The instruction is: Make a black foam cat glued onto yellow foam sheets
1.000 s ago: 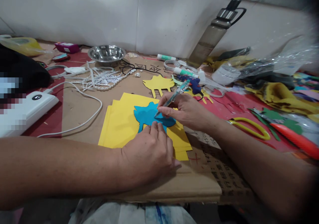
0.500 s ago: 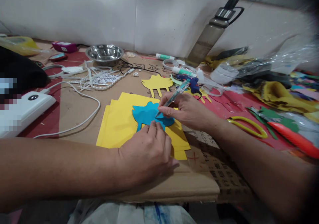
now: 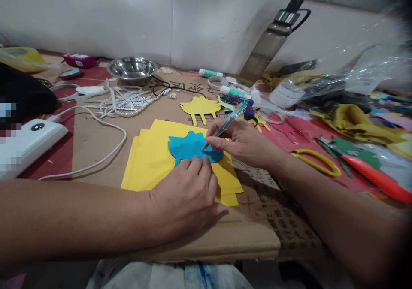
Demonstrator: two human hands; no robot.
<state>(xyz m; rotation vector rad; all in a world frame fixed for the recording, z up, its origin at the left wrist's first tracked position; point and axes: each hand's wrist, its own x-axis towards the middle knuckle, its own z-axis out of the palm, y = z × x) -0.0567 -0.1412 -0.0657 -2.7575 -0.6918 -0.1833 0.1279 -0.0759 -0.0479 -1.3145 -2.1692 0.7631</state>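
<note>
A blue cutout [image 3: 185,145] with legs, shaped like an animal, lies flat on a stack of yellow sheets [image 3: 144,160]. My left hand [image 3: 189,194] presses its lower edge down with bent fingers held close together, covering the legs. Between thumb and fingers, my right hand [image 3: 234,139] pinches a clear pen [image 3: 230,117]. The pen's tip points down at the right half of the blue cutout; whether it touches cannot be made out. Just behind the sheets lies a yellow cutout [image 3: 199,106] of similar shape.
Cardboard [image 3: 96,147] covers the table. A white power bank [image 3: 38,139] with a cable lies left, a steel bowl [image 3: 131,69] behind. A bottle [image 3: 267,44] stands at the wall. Yellow-handled scissors [image 3: 317,162], an orange cutter [image 3: 376,177] and a glue gun [image 3: 249,111] lie right.
The whole view has shifted slightly, so everything sits a little further left. Both hands keep nearly the same pose on the blue cutout, and the pen stays in the right hand.
</note>
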